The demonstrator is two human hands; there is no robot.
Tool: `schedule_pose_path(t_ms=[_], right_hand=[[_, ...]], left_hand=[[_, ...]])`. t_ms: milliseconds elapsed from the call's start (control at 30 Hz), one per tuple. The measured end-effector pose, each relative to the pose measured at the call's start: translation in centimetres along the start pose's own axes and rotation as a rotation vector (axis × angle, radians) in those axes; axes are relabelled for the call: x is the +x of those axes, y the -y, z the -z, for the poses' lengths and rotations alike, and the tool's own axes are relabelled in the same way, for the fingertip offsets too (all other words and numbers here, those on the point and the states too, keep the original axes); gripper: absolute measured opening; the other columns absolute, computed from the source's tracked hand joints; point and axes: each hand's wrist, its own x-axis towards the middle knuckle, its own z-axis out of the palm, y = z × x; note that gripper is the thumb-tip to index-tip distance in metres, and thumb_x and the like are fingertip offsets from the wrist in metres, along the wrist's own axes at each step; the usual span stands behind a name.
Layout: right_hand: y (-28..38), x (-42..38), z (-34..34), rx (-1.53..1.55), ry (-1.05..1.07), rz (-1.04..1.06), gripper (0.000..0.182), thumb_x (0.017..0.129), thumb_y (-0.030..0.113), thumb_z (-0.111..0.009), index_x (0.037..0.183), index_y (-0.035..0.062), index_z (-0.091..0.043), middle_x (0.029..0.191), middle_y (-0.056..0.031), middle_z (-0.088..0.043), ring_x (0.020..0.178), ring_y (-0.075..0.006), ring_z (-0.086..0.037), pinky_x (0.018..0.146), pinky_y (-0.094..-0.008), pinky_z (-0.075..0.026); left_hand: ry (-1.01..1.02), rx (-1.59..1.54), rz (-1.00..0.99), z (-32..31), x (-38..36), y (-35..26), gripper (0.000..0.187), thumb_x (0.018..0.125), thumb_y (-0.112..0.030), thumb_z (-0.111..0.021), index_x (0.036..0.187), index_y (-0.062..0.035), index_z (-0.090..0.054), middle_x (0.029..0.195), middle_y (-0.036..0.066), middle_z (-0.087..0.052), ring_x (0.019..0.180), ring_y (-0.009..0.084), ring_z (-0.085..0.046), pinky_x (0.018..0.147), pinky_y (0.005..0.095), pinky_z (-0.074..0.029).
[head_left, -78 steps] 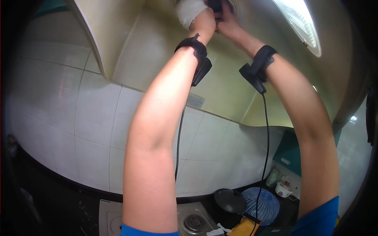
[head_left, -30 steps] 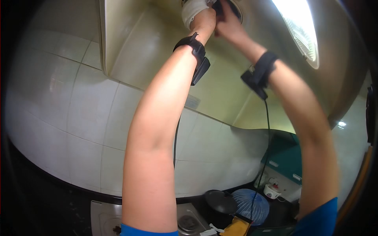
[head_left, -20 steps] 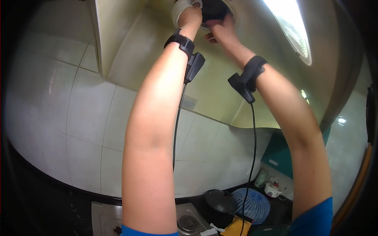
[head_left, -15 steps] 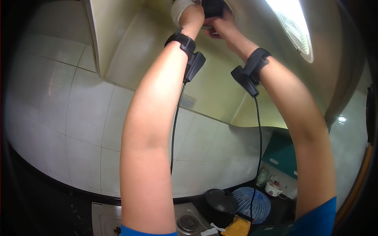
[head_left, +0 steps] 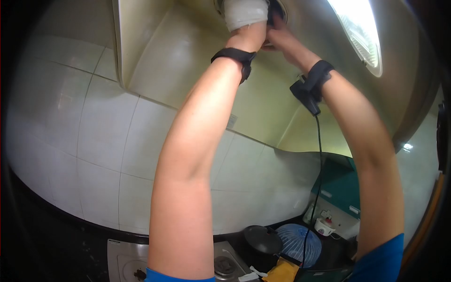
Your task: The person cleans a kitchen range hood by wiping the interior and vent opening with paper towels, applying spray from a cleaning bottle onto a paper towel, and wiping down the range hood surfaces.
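White material (head_left: 245, 12) covers the front of my left hand (head_left: 250, 35) at the round opening (head_left: 283, 9) in the underside of the range hood (head_left: 197, 61). The fingers of this hand are hidden. My right hand (head_left: 281, 36) is beside it at the opening's near edge, with its fingers bent and mostly out of sight. What it grips, if anything, cannot be made out. Both wrists wear black straps.
A lit lamp (head_left: 359, 28) is on the hood at the right. Below are a gas stove (head_left: 127, 263), a black lid (head_left: 263, 239), a blue ribbed cover (head_left: 300, 244), a yellow cloth (head_left: 282, 271) and a white appliance (head_left: 324, 227). A cable hangs from the right wrist.
My left hand and the white material have moved right, closer to my right hand, and the wrist has turned. The right hand has shifted slightly right and down in view.
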Motion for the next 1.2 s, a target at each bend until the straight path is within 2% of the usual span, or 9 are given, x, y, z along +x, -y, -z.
schedule_pose_path(t_ms=[333, 400, 500, 700, 767, 900, 1033, 1100, 1200], right_hand=[[-2.3, 1.2, 0.2, 0.069, 0.046, 0.095, 0.092, 0.085, 0.000, -0.047, 0.159, 0.0135, 0.006, 0.107, -0.0080, -0.067, 0.077, -0.0158, -0.064, 0.074, -0.0307, -0.057], [-2.0, 0.9, 0.2, 0.063, 0.042, 0.018, 0.073, 0.091, 0.009, -0.056, 0.154, 0.0229, -0.022, 0.113, -0.0018, -0.060, 0.096, -0.0123, -0.059, 0.087, -0.0325, -0.053], [-2.2, 1.6, 0.3, 0.043, 0.056, 0.042, 0.083, 0.088, 0.000, -0.047, 0.159, 0.0166, -0.007, 0.117, -0.0078, -0.063, 0.079, -0.0141, -0.063, 0.073, -0.0299, -0.056], [-2.2, 1.3, 0.6, 0.036, 0.110, 0.050, 0.083, 0.088, -0.001, -0.048, 0.159, 0.0151, -0.008, 0.121, -0.0093, -0.059, 0.085, -0.0157, -0.063, 0.075, -0.0312, -0.057], [-2.4, 0.8, 0.5, 0.023, 0.049, 0.049, 0.087, 0.088, -0.002, -0.049, 0.159, 0.0140, -0.003, 0.122, -0.0110, -0.060, 0.085, -0.0174, -0.064, 0.076, -0.0317, -0.056], [-1.6, -1.0, 0.3, -0.002, 0.031, 0.048, 0.092, 0.087, -0.003, -0.048, 0.159, 0.0115, 0.008, 0.120, -0.0139, -0.063, 0.080, -0.0201, -0.066, 0.079, -0.0317, -0.056], [-5.1, -1.8, 1.8, 0.021, 0.085, 0.026, 0.093, 0.087, -0.002, -0.049, 0.158, 0.0102, 0.009, 0.117, -0.0153, -0.064, 0.076, -0.0209, -0.067, 0.080, -0.0324, -0.056], [-5.4, -3.1, 0.7, 0.126, 0.124, -0.050, 0.088, 0.088, 0.004, -0.054, 0.159, 0.0089, -0.002, 0.120, -0.0145, -0.064, 0.082, -0.0202, -0.068, 0.082, -0.0325, -0.054], [-5.7, -4.8, -0.5, 0.175, 0.211, -0.103, 0.081, 0.092, 0.022, -0.063, 0.158, 0.0103, -0.017, 0.128, -0.0100, -0.060, 0.101, -0.0181, -0.066, 0.088, -0.0328, -0.051]], left_hand=[[-0.066, 0.138, -0.308, 1.9, 0.7, -0.4, 0.010, 0.069, -0.015, -0.069, 0.078, -0.0098, -0.071, 0.081, 0.015, -0.068, 0.078, 0.0330, -0.065, 0.066, 0.0483, -0.048], [-0.057, 0.164, -0.348, 2.1, 0.9, -0.3, 0.011, 0.068, -0.015, -0.069, 0.078, -0.0105, -0.071, 0.081, 0.015, -0.068, 0.078, 0.0327, -0.065, 0.065, 0.0481, -0.048], [-0.114, 0.244, -0.537, 2.5, 1.0, 0.0, 0.007, 0.068, -0.015, -0.070, 0.072, -0.0092, -0.069, 0.074, 0.013, -0.066, 0.078, 0.0293, -0.064, 0.058, 0.0464, -0.045], [0.188, 0.291, -0.547, 3.6, -0.1, -1.5, 0.011, 0.068, -0.016, -0.069, 0.076, -0.0089, -0.070, 0.078, 0.011, -0.065, 0.074, 0.0286, -0.061, 0.058, 0.0415, -0.045], [-0.026, 0.125, -0.447, 3.9, -1.2, -1.1, 0.017, 0.070, -0.012, -0.068, 0.087, -0.0082, -0.070, 0.087, 0.011, -0.068, 0.078, 0.0295, -0.062, 0.061, 0.0434, -0.047], [0.055, -0.067, -0.332, 3.1, -5.0, 0.7, 0.027, 0.074, -0.005, -0.067, 0.102, -0.0084, -0.069, 0.094, 0.013, -0.068, 0.083, 0.0314, -0.062, 0.069, 0.0436, -0.049], [0.070, -0.306, 0.059, 2.5, -8.6, -0.4, 0.031, 0.087, -0.003, -0.062, 0.118, -0.0079, -0.067, 0.102, 0.014, -0.069, 0.094, 0.0305, -0.063, 0.083, 0.0388, -0.051], [0.220, -0.988, 0.724, 3.7, -9.2, -0.1, 0.022, 0.094, -0.012, -0.057, 0.113, -0.0031, -0.066, 0.110, 0.012, -0.069, 0.098, 0.0258, -0.066, 0.084, 0.0393, -0.050], [0.331, -1.457, 1.007, 5.6, -10.9, 2.4, 0.029, 0.099, -0.017, -0.056, 0.124, -0.0019, -0.059, 0.119, 0.010, -0.066, 0.109, 0.0193, -0.063, 0.092, 0.0317, -0.049]])
